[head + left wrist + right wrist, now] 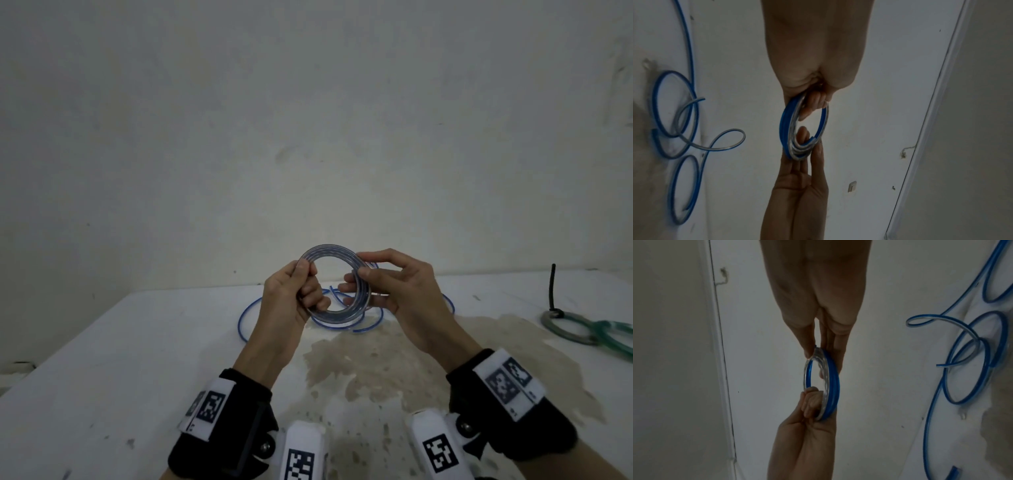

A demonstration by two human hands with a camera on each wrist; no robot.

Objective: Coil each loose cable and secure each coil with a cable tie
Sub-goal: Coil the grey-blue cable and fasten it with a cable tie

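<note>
A small coil of clear-and-blue cable [329,248] is held upright above the white table [137,342], between both hands. My left hand [306,277] grips the coil's left side, with the thumb on top and the fingers curled through the ring. My right hand [359,284] pinches the right side between thumb and fingers. In the left wrist view the coil [785,126] hangs below my left hand [812,97]. The right wrist view shows the coil [833,382] under my right hand [818,344]. More blue cable [246,318] lies loose on the table behind the hands.
A green coiled cable [565,325] lies at the table's right, with a black tie [552,287] sticking up from it. Loose blue loops [674,113] [972,353] sprawl over the table. A brownish stain [376,359] marks the table near me. A wall stands just behind the table.
</note>
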